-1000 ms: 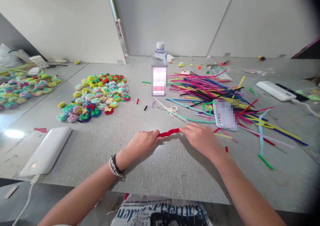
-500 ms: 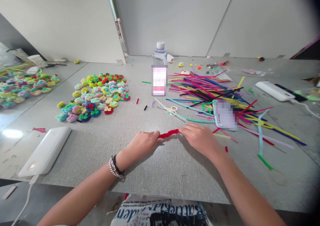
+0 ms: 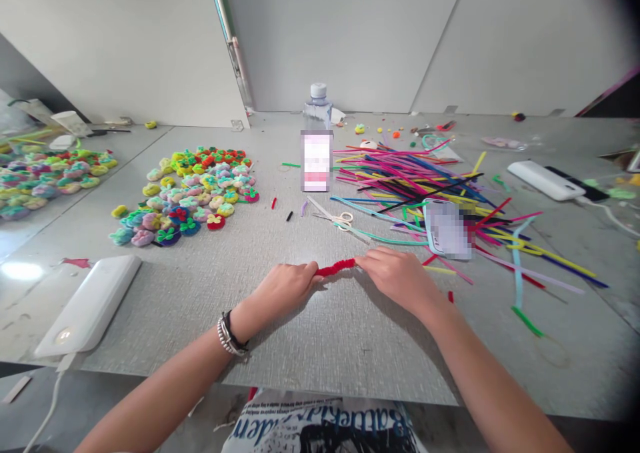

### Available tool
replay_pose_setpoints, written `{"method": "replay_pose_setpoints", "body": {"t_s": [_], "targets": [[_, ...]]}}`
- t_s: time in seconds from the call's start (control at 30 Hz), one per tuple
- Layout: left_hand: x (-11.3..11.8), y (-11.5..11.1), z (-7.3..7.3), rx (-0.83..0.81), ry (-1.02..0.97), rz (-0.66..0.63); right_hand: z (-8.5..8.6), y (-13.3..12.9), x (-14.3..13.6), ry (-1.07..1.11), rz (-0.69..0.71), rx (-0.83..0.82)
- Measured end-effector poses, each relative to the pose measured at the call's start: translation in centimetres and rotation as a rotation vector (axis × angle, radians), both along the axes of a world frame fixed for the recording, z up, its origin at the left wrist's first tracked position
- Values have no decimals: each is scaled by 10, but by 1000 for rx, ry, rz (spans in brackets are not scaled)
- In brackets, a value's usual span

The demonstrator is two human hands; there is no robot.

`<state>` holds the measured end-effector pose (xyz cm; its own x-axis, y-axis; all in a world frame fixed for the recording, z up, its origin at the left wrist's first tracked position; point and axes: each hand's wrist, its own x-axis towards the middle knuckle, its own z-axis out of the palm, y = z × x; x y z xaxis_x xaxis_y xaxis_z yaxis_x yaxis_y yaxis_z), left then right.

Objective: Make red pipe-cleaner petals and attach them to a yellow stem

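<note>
One red pipe cleaner (image 3: 337,267) is pinched at its ends by the left hand (image 3: 284,289) and right hand (image 3: 397,277). One pair of scissors (image 3: 334,217) and one bottle (image 3: 317,143) lie beyond, beside a pile of perhaps dozens of sticks (image 3: 425,179).

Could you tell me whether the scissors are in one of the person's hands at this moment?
No, the scissors lie on the table beyond the hands, while both hands pinch the red pipe cleaner.

Large dark letters run across the printed cloth (image 3: 325,429) at the bottom edge, on the person's lap. They appear upside down and cut off, so no whole word can be read for certain. The label on the water bottle (image 3: 317,147) and the face of the phone (image 3: 449,229) are blurred out and unreadable.
</note>
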<state>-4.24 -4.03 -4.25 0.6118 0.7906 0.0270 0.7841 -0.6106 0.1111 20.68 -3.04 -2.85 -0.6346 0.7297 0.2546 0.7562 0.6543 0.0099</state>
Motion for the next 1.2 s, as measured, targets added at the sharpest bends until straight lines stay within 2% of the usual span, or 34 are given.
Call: {"method": "replay_pose_setpoints", "body": {"t_s": [0.33, 0.57, 0.83, 1.2], "targets": [[-1, 0, -2, 22, -59, -10, 0, 0, 0, 52, 13, -35], [-5, 1, 5, 39, -98, -5, 5, -1, 1, 200, 16, -54], [-3, -1, 3, 10, -30, -21, 2, 0, 3, 65, 21, 6], [-3, 0, 1, 32, -6, -13, -2, 1, 2, 19, 51, 21]]}}
